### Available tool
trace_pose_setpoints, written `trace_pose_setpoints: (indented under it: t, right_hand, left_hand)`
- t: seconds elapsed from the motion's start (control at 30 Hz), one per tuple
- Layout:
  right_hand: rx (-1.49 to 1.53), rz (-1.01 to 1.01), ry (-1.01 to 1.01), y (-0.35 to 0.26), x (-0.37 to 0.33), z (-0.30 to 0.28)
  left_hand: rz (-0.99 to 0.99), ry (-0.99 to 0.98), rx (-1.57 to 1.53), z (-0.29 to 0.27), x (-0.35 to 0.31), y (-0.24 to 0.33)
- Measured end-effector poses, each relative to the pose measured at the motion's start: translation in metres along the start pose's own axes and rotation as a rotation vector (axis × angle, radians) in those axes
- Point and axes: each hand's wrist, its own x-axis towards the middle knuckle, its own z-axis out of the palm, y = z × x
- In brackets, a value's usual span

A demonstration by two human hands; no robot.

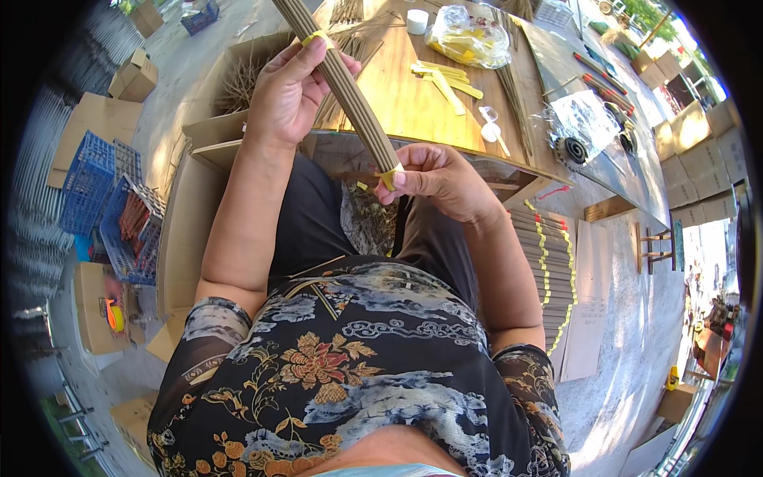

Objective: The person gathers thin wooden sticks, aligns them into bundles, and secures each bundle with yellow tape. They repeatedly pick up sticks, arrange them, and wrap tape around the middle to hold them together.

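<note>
A bundle of brown incense sticks [355,102] slants across the space above my lap, its lower end toward the right. Two yellow paper bands go around it. At the upper band [316,37], my left hand [282,103] is closed on the bundle, thumb in front. My right hand [447,181] pinches the lower band [389,176] between thumb and fingers at the bundle's end. Beyond my right hand, loose yellow paper strips [447,82] lie on the wooden table [381,75], close to a small white dish with a stick-like handle [491,129].
A clear plastic bag [469,38] and a white cup [416,21] stand farther back. Loose sticks fill a cardboard box [214,151] on the left. Banded bundles [548,254] lie in a row at my right. Blue crates [95,183] stand far left.
</note>
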Motion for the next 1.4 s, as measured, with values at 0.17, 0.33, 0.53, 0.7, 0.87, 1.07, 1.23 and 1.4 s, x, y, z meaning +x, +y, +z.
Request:
trace_pose_setpoints:
  t: [0.17, 0.33, 0.53, 0.7, 0.87, 1.07, 1.23, 1.4]
  right_hand:
    - [-0.073, -0.046, 0.067, 0.001, -0.002, 0.003]
    - [-0.320, -0.208, 0.366, -0.011, -0.018, 0.003]
    - [-1.375, -0.794, 0.538, -0.035, -0.056, 0.036]
    - [-1.918, -0.370, 0.860, -0.038, -0.082, 0.031]
    - [-1.618, -0.220, 0.868, -0.012, -0.089, -0.008]
    - [-1.012, -0.138, 0.816, -0.004, -0.099, -0.012]
    - [-0.591, -0.068, 0.477, 0.008, -0.096, -0.008]
    - [-0.368, 0.010, 0.329, 0.003, -0.092, -0.001]
  left_hand:
    - [0.035, -0.060, 0.114, 0.005, 0.002, 0.004]
    - [0.144, -0.111, 0.608, 0.034, 0.000, 0.004]
    - [0.485, -0.260, 1.486, 0.054, -0.010, -0.014]
    - [0.804, -0.693, 1.775, 0.071, -0.017, -0.042]
    - [0.849, -0.723, 1.733, 0.093, -0.025, -0.063]
    - [0.547, 0.013, 0.704, 0.070, -0.016, -0.030]
    - [0.022, -0.055, 0.026, 0.063, 0.005, -0.014]
    - [-0.011, -0.220, -0.054, 0.051, 0.006, -0.012]
